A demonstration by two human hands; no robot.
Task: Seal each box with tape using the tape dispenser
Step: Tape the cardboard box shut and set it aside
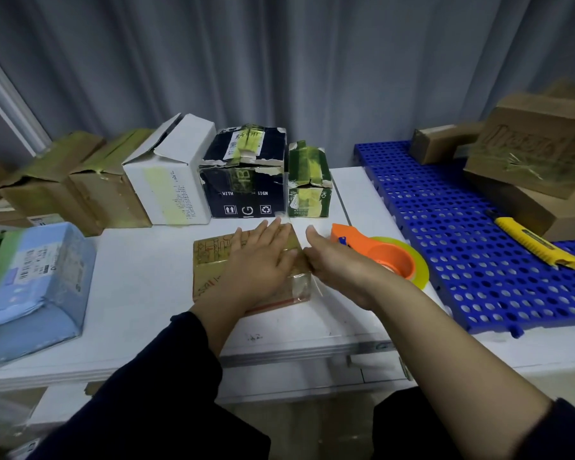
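Head view: left hand (pixel 263 260) lies flat, fingers straight, on the brown cardboard box (pixel 210 263); right hand (pixel 339 270) meets its edge, grip unclear; clear tape (pixel 281 216) overhangs past the fingertips, so rub outward firmly; orange tape dispenser (pixel 385 257) lies just beyond the right fingers.

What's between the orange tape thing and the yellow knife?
In the head view, only bare blue perforated mat lies between the tape dispenser and the yellow utility knife.

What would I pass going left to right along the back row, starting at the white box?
white box → dark blue box → small green box → small brown box → large brown box
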